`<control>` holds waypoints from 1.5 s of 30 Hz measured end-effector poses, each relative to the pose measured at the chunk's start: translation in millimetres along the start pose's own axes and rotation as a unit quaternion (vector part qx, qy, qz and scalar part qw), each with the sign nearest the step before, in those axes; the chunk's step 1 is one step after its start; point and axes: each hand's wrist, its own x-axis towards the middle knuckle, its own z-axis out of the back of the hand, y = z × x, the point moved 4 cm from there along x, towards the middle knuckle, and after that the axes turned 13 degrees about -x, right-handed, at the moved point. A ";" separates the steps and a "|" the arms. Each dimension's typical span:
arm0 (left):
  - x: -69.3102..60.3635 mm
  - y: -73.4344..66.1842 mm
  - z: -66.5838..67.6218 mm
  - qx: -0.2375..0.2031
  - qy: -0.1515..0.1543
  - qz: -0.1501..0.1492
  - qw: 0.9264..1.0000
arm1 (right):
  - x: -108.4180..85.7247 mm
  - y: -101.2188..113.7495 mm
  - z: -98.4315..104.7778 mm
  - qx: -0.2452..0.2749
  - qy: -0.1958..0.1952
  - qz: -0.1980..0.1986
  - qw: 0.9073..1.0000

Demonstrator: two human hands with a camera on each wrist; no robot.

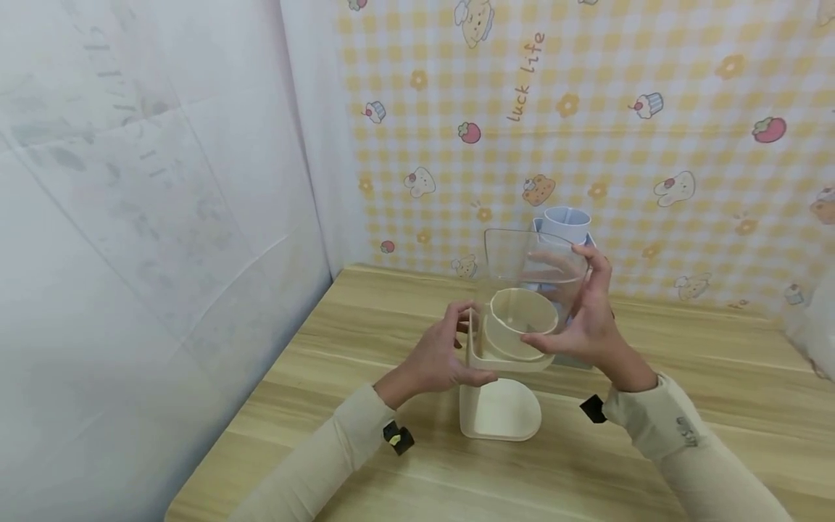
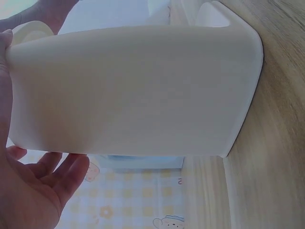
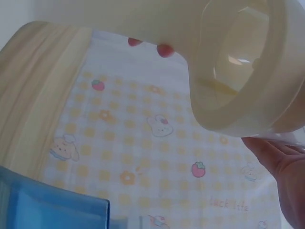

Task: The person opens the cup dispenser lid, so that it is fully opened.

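A cream plastic stand (image 1: 501,409) rises from its rounded base on the wooden table. My left hand (image 1: 433,355) grips its upper wall at the left edge, the thumb in front and the fingers behind. At the top of the stand sits a round cream cup (image 1: 512,341); from below, in the right wrist view, the stand's ring (image 3: 198,107) surrounds an opening. My right hand (image 1: 590,326) holds a clear plastic cover (image 1: 505,254) over the cup, fingers at its upper right edge and thumb in front of the cup. The left wrist view shows the stand's broad wall (image 2: 133,90).
Behind the cover stands a light-blue holder with a round cup (image 1: 566,223), partly hidden. A yellow-checked cloth (image 1: 404,138) hangs at the back and a white curtain (image 1: 163,217) at the left. A whitish bag-like thing (image 1: 815,326) lies at the right edge of the table (image 1: 717,362).
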 end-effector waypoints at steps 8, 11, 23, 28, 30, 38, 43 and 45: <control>0.5 3.2 0.2 0.001 0.002 -0.007 1.000 | -0.5 -1.9 2.8 0.019 -0.009 -0.066 0.998; 2.0 4.1 0.8 -0.002 0.002 -0.009 1.000 | 0.4 -2.5 3.6 0.035 -0.022 -0.080 0.996; 1.9 4.3 2.3 -0.005 0.003 -0.010 1.000 | 6.2 5.8 -2.3 0.060 -0.057 0.004 0.997; -1.5 5.6 3.0 -0.017 0.000 0.006 1.000 | 5.4 4.9 -3.7 0.041 -0.037 -0.007 0.998; -2.7 5.7 2.4 -0.020 0.003 0.011 1.000 | 4.3 5.4 -3.6 0.030 -0.030 -0.013 0.999; -3.6 4.4 2.2 -0.009 0.000 0.001 1.000 | 3.0 6.5 -0.4 0.005 0.014 -0.029 0.999; -1.9 6.8 2.5 -0.003 0.000 0.010 1.000 | 2.6 3.5 -0.6 0.031 0.018 -0.034 0.999; -1.2 7.5 1.7 0.003 0.001 0.010 1.000 | 2.0 2.0 -1.3 0.037 0.007 -0.025 0.999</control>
